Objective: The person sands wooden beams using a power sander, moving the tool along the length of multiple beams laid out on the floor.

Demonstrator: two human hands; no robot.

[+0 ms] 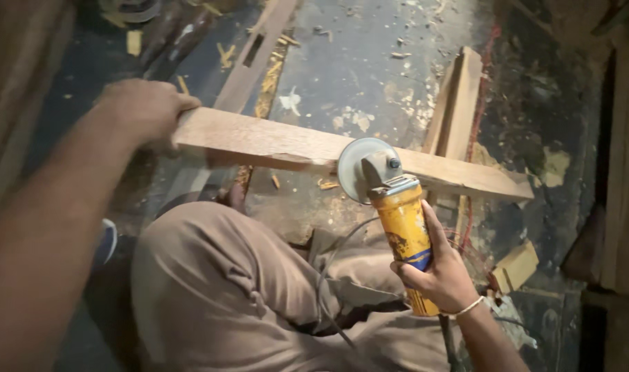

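Note:
My left hand (pixel 143 110) grips the left end of a long wooden plank (pixel 273 143) that stretches to the right above my knees. In my right hand (pixel 442 265) is a yellow angle grinder (pixel 404 231), held around its body. The grinder's grey disc (pixel 359 167) rests against the near edge of the plank, about its middle. A grey cable (pixel 332 265) runs from the grinder down over my lap. My legs in beige trousers (pixel 232 289) are below the plank.
The dark concrete floor (pixel 356 76) is strewn with wood chips. A slotted plank (pixel 249 62) lies at the top, another board (pixel 456 103) at the right, a small wood block (pixel 516 266) near my right hand. Timber stands along the right edge (pixel 628 172).

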